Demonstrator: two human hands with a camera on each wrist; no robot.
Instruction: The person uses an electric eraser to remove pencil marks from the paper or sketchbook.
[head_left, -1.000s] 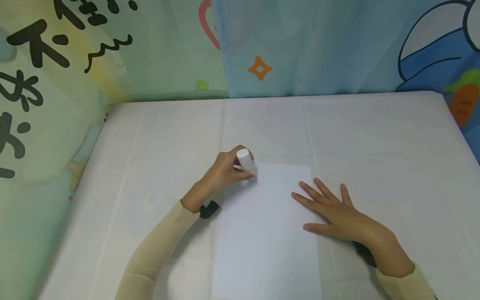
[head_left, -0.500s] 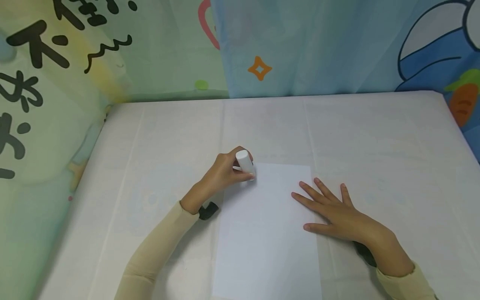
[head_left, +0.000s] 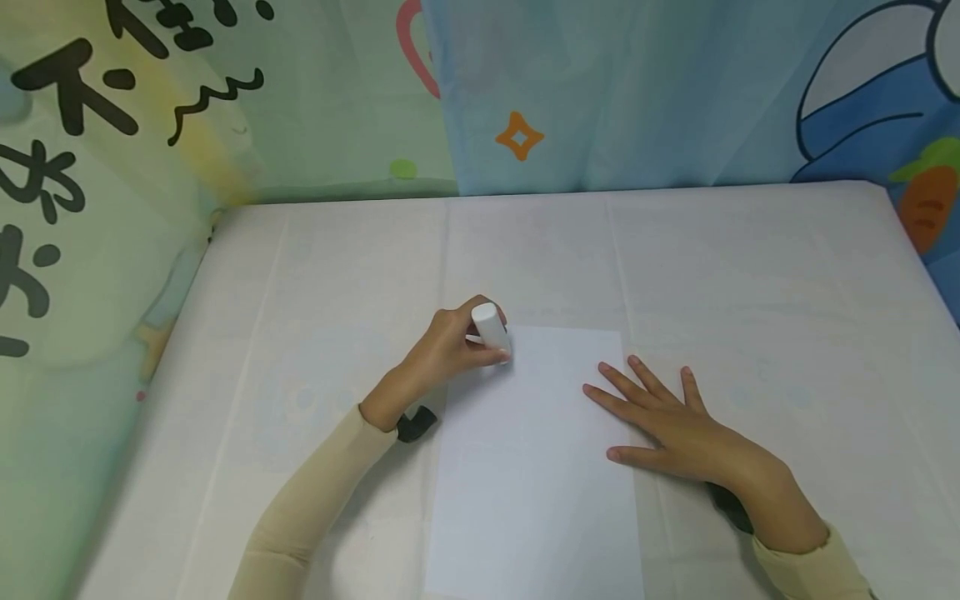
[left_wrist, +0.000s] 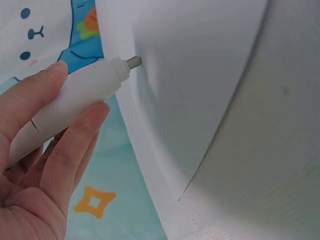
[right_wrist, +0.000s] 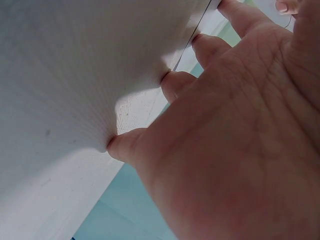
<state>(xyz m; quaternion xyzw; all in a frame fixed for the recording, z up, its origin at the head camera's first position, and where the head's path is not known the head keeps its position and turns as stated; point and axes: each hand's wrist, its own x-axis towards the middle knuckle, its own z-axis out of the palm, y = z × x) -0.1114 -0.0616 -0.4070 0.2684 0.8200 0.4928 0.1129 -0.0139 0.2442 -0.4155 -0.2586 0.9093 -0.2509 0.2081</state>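
Note:
In my left hand (head_left: 457, 340) I grip a thick white marker (head_left: 491, 327) between thumb and curled fingers. The left wrist view shows its stepped collar and blunt grey tip (left_wrist: 134, 62), which touches or nearly touches the paper. A blank white sheet of paper (head_left: 536, 467) lies flat on the table, the marker over its upper left corner. No mark is visible on it. My right hand (head_left: 678, 433) lies with fingers spread across the sheet's right edge. In the right wrist view several fingertips (right_wrist: 125, 145) press down on the surface.
A white cloth (head_left: 360, 258) with fold creases covers the table. Behind it hangs a printed curtain (head_left: 637, 100) with cartoon figures and lettering. A dark wrist camera (head_left: 416, 423) sits beneath my left wrist, and another (head_left: 727, 507) under my right.
My left hand has shifted very slightly toward me with the marker, staying near the sheet's upper left corner. The right hand and the paper have not moved.

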